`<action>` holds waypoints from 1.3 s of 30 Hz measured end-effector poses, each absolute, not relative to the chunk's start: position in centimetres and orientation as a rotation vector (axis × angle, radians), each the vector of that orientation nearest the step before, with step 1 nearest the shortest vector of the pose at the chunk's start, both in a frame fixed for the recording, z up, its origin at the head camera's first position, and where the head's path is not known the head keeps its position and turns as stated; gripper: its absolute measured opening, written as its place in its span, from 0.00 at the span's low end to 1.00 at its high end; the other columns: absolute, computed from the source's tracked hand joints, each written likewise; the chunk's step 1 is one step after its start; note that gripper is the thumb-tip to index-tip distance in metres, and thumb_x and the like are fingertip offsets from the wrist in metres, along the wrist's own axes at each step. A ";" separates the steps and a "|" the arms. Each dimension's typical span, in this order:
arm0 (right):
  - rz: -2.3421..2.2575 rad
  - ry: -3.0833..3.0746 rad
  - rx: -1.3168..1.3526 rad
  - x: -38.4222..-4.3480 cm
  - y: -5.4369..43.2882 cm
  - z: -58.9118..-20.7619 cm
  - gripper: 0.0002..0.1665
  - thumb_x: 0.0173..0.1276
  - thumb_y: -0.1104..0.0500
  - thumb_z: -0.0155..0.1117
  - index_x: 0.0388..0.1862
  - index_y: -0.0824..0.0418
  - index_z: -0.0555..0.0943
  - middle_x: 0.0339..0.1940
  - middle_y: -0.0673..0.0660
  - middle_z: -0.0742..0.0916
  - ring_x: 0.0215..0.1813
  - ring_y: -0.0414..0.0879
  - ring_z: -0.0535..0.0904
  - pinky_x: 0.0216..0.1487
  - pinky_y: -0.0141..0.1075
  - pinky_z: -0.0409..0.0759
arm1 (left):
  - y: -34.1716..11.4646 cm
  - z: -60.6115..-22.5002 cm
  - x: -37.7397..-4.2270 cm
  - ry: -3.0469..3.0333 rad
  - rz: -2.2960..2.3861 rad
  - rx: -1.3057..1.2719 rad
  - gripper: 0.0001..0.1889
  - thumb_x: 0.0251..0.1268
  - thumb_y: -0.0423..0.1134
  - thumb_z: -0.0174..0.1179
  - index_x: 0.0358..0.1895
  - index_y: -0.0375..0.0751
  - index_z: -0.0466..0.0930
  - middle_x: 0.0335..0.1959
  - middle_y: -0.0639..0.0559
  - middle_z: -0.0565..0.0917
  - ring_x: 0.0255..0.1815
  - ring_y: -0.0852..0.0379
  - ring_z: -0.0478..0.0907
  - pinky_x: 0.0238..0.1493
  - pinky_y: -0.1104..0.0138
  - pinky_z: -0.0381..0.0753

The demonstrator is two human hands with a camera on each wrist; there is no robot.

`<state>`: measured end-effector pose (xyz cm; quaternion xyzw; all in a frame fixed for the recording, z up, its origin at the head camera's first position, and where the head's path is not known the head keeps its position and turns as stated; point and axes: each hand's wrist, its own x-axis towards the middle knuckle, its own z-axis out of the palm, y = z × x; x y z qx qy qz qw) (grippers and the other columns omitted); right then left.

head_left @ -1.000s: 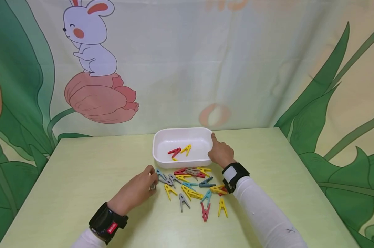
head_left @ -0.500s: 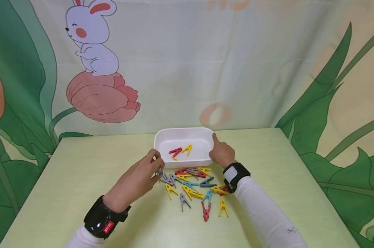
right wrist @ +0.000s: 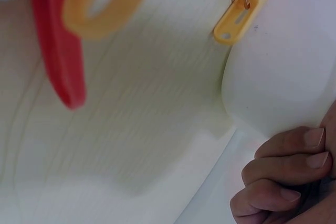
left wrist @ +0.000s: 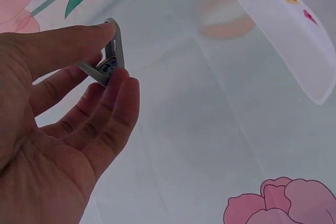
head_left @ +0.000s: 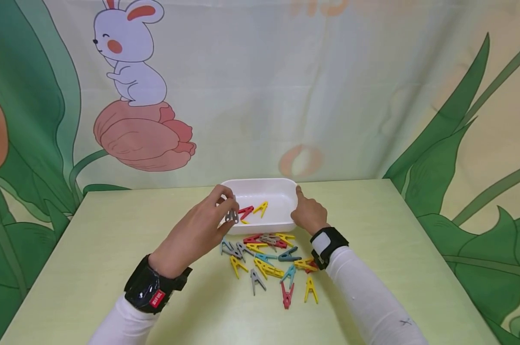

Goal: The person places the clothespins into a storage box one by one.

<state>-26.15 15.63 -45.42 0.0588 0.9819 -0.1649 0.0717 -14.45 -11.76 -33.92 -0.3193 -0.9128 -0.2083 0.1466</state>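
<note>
The left grip (head_left: pixel 199 224) pinches a grey peg (left wrist: pixel 120 51) near nine o'clock on the white tray (head_left: pixel 270 227); the right grip (head_left: pixel 310 214) touches three o'clock, whether clamped I can't tell. A slack pinch might drop it among strewn pegs (head_left: pixel 270 270) at six o'clock.

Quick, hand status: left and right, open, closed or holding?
Left hand: closed, pinching a gray clip.
Right hand: touching the tray at its right end; whether it grips or only steadies it cannot be told.
</note>
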 end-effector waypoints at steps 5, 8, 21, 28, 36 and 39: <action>-0.501 2.952 0.178 -26.2 15.6 -45.4 0.49 0.72 0.59 0.60 0.87 0.53 0.50 0.18 0.56 0.77 0.19 0.48 0.69 0.23 0.38 0.62 | -11.2 -33.4 -15.5 -2.623 -0.618 -0.911 0.13 0.60 0.30 0.74 0.48 0.38 0.85 0.55 0.45 0.76 0.45 0.51 0.85 0.44 0.64 0.88; -0.502 2.947 0.173 -26.2 15.6 -45.3 0.49 0.72 0.59 0.60 0.87 0.53 0.50 0.18 0.56 0.76 0.19 0.48 0.69 0.23 0.37 0.63 | -10.8 -33.2 -16.1 -2.636 -0.643 -0.906 0.13 0.61 0.30 0.73 0.48 0.38 0.85 0.56 0.45 0.76 0.43 0.51 0.85 0.44 0.64 0.89; -0.502 2.933 0.172 -26.2 15.7 -45.2 0.49 0.72 0.58 0.60 0.87 0.53 0.49 0.20 0.56 0.78 0.20 0.48 0.69 0.24 0.37 0.63 | -9.2 -32.7 -20.2 -2.720 -0.776 -0.827 0.08 0.68 0.32 0.68 0.47 0.36 0.84 0.56 0.46 0.74 0.45 0.50 0.83 0.45 0.62 0.86; -0.511 2.946 0.177 -26.3 15.7 -45.2 0.49 0.72 0.58 0.60 0.87 0.53 0.50 0.19 0.57 0.78 0.20 0.48 0.69 0.24 0.37 0.63 | -8.4 -33.2 -22.2 -2.765 -0.802 -0.787 0.08 0.69 0.32 0.67 0.47 0.35 0.83 0.56 0.45 0.74 0.46 0.49 0.82 0.47 0.60 0.84; -0.512 2.940 0.158 -26.5 15.9 -45.6 0.50 0.71 0.58 0.60 0.87 0.52 0.50 0.19 0.56 0.78 0.20 0.48 0.69 0.24 0.37 0.63 | -7.3 -34.8 -24.4 -2.864 -0.815 -0.725 0.10 0.68 0.33 0.67 0.48 0.34 0.84 0.56 0.44 0.75 0.51 0.46 0.82 0.55 0.58 0.84; -0.517 2.946 0.158 -26.5 16.0 -45.8 0.50 0.71 0.58 0.60 0.87 0.52 0.50 0.19 0.57 0.78 0.20 0.48 0.70 0.24 0.37 0.63 | -6.9 -35.4 -25.0 -2.888 -0.814 -0.703 0.11 0.68 0.33 0.68 0.50 0.34 0.84 0.57 0.44 0.75 0.52 0.46 0.81 0.57 0.58 0.84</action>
